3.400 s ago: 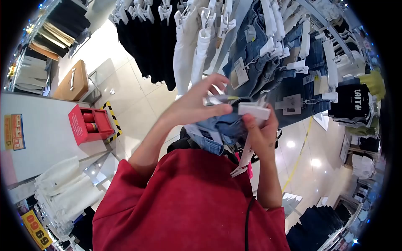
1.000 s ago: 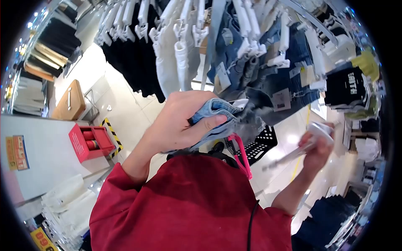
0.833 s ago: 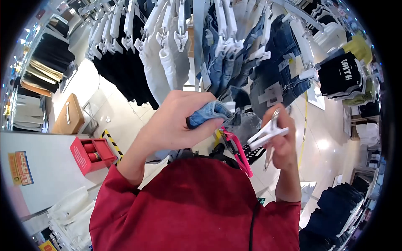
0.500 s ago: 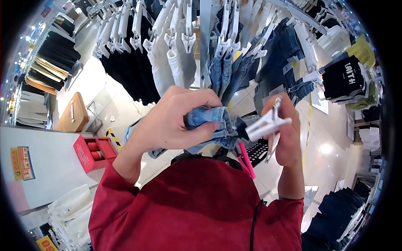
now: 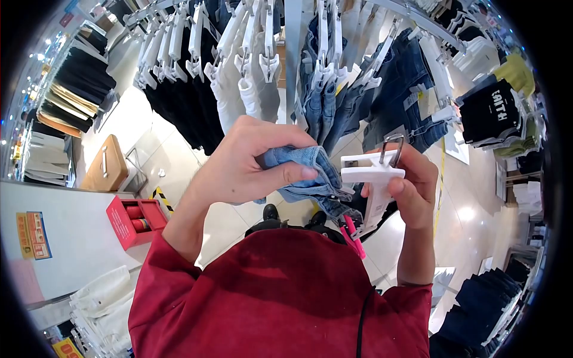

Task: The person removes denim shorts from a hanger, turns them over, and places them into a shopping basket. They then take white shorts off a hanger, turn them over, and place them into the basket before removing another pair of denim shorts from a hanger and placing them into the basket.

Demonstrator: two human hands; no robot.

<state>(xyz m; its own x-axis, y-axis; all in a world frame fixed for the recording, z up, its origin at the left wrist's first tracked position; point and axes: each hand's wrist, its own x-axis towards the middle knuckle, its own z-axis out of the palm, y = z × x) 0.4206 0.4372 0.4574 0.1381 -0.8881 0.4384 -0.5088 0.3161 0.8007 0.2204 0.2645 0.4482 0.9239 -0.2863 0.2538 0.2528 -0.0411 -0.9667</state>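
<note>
My left hand (image 5: 242, 164) is wrapped round the gathered waistband of light blue jeans (image 5: 319, 170), with the thumb pressed along the fabric. The jeans' lower part hangs out of sight behind my hand and shirt. Just to the right, my right hand (image 5: 418, 188) grips a white clip hanger (image 5: 377, 203) between thumb and fingers. One clip of the hanger points left, close beside the waistband, and its metal hook sticks up over my fingers. A bright pink strip (image 5: 353, 238) shows below the hanger.
Ahead hang black trousers (image 5: 185, 110), white trousers (image 5: 230, 95) and blue jeans (image 5: 391, 89) on white clip hangers, along a rail. A red box (image 5: 122, 224) with fire extinguishers stands left, near a brown case (image 5: 104, 164). Dark jeans (image 5: 480, 304) hang at lower right.
My right hand has turned the hanger so its length now points downward and its clip faces the jeans. The waistband has tilted down at its right end.
</note>
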